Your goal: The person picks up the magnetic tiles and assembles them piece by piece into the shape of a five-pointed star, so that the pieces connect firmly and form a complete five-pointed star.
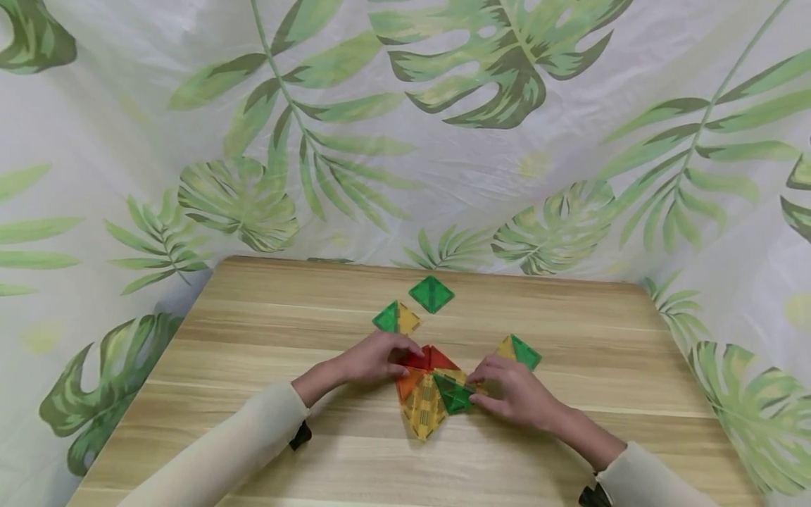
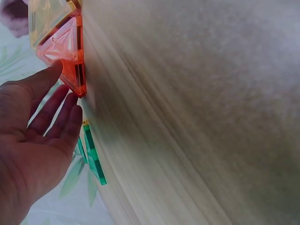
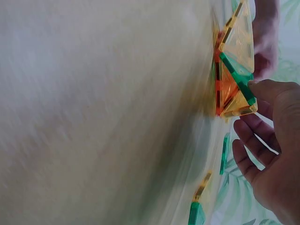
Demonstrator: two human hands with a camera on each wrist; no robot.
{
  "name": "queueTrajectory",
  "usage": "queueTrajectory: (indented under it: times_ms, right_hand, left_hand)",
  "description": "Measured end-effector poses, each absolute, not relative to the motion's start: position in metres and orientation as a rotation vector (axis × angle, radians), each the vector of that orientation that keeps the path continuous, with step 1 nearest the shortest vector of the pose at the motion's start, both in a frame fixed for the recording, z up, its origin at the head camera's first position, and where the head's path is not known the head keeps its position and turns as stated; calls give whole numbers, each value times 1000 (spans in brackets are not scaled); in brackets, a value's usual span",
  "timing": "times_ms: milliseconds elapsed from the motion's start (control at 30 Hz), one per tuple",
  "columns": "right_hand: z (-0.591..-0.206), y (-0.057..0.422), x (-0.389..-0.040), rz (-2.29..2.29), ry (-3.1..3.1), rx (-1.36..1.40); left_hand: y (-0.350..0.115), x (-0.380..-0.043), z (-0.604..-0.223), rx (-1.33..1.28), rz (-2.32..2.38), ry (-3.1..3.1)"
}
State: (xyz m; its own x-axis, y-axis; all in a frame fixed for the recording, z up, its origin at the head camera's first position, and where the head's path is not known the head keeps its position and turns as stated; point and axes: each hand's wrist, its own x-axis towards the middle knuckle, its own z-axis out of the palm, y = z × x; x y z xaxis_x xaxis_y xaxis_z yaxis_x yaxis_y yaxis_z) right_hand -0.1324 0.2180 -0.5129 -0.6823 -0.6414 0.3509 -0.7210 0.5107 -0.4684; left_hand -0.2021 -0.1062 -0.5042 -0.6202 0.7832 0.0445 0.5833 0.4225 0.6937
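Note:
A raised cluster of see-through magnetic tiles stands at the middle of the table: red tiles, an orange tile, yellow tiles and a green triangular tile. My left hand holds the cluster's left corner, its thumb on the orange tile and a fingertip on the red. From the other side my right hand pinches the green tile. In the right wrist view the green tile slants across the orange and yellow ones, the thumb at its end. The right index fingertip is partly hidden there.
Behind the cluster lie a green pair of tiles and a green-and-yellow pair. Another green-and-yellow pair lies just past my right hand. A leaf-patterned cloth hangs behind the wooden table.

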Motion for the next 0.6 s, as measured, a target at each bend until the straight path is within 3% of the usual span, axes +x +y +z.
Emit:
queueTrajectory:
  times_ms: [333,600]
  right_hand:
    - [-505,205,-122,861,-2606,1206]
    - [-485,191,-158,960,-2780,1026]
  left_hand:
    - [-110,-210,-506,1137,1095,2274]
    - [-119,-215,-505,1045,1169,2392]
